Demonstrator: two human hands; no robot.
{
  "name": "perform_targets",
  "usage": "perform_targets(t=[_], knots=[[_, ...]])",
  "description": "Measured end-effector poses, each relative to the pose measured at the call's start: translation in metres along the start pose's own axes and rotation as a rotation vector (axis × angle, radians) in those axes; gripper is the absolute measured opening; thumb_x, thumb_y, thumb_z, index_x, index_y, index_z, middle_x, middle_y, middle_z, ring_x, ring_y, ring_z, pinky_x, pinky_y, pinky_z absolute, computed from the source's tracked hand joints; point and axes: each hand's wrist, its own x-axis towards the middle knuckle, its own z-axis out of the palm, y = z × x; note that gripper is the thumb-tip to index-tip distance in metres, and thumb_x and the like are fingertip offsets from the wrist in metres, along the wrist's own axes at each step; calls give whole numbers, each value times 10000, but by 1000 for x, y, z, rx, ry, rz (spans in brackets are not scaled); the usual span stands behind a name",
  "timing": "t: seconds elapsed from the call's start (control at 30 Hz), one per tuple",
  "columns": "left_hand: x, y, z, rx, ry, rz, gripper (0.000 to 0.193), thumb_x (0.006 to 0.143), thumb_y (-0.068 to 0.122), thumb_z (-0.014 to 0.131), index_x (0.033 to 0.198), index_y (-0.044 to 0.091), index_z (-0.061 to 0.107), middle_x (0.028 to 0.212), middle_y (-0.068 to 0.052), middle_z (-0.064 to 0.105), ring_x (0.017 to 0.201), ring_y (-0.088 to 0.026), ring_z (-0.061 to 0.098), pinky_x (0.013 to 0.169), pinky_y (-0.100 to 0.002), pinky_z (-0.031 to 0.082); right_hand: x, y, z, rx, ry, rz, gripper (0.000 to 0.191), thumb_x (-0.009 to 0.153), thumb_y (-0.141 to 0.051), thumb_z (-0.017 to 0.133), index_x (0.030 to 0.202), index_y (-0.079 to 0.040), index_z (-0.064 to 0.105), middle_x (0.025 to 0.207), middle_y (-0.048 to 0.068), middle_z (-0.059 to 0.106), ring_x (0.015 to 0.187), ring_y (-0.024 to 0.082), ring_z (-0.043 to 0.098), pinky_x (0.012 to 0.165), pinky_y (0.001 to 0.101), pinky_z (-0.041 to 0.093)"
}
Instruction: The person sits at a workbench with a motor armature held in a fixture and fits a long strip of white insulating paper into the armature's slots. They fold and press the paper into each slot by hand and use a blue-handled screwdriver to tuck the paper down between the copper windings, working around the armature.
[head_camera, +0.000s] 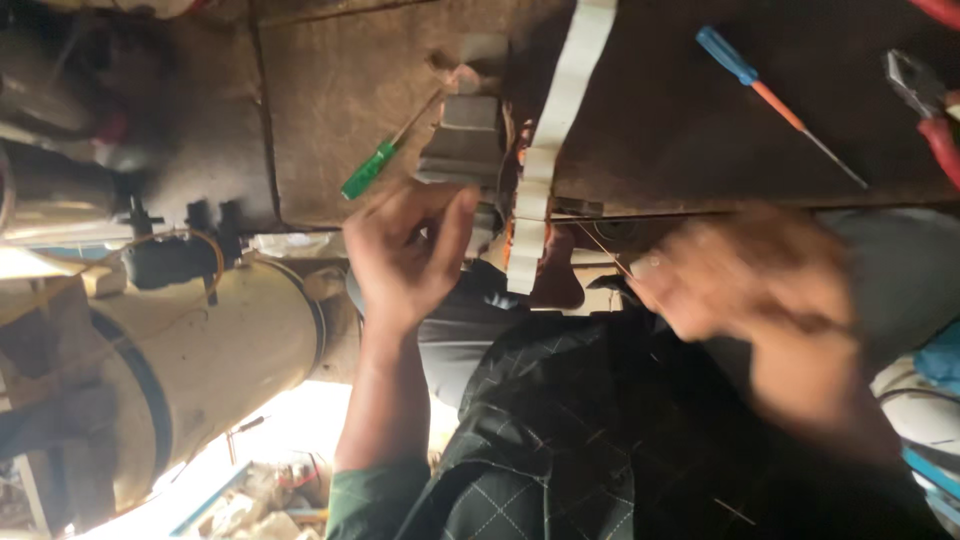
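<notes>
We see our left hand (405, 255) raised at the near edge of the brown workbench (330, 90), fingers spread loosely and clamped on nothing. The thumb points up toward a grey stepped metal part (465, 140) that sits on the bench at about one o'clock from the hand; the thumb tip comes just beside the part's lower end, but we cannot tell whether it touches.

Just beside that part, at its three o'clock side, a long white notched strip (560, 110) runs from the top of the view down over the bench edge, with a bit of orange showing behind its lower end.

A green-handled screwdriver (372, 168) lies on the bench at about eleven o'clock from our left hand, near but apart from it, its shaft slanting up toward the grey part.

Our right hand (740, 275) is smeared by motion blur at three o'clock from the left hand, well apart from it, so we cannot tell whether it is apart or together, or whether it holds anything.

At twelve o'clock from the right hand lies a blue-handled screwdriver (750, 75), and red-handled pliers (925, 100) lie at the right edge.
</notes>
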Motion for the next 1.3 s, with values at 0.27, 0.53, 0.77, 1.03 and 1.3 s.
perform_targets(t=[0.27,0.53,0.77,1.03,1.3], knots=[[-2,27,2,-496,-331,35,84,960,139,746,1005,69,758,835,-83,735,742,-182,724,652,-303,603,-24,74,-8,-238,-79,178,89,1016,-35,636,1059,-27,713,717,60,673,493,149,558,447,281,381],[5,33,-11,-48,-79,57,22,964,48,730,971,35,746,782,-83,714,624,-161,658,590,-301,516,-7,-7,2,62,28,-21,149,963,-63,570,1027,-11,694,986,238,629,731,234,751,741,341,580],[-5,34,2,-544,-263,142,61,874,108,746,920,129,712,780,-59,706,656,-164,698,591,-295,563,-12,60,-2,-20,-54,149,104,1025,-54,563,1074,3,634,935,57,752,746,114,749,844,364,644],[-3,19,0,-212,-58,40,24,1036,88,734,1028,106,721,976,-89,777,755,-156,737,694,-248,581,-12,-9,-12,-130,-244,-72,231,932,-56,592,1123,-92,717,1144,248,731,672,58,745,670,216,638],[20,37,0,5,-190,80,86,949,152,791,924,73,767,764,-66,719,632,-169,693,597,-305,526,-37,95,-9,-221,17,408,105,1035,-44,600,1097,-60,684,939,134,789,506,93,592,457,274,459]])
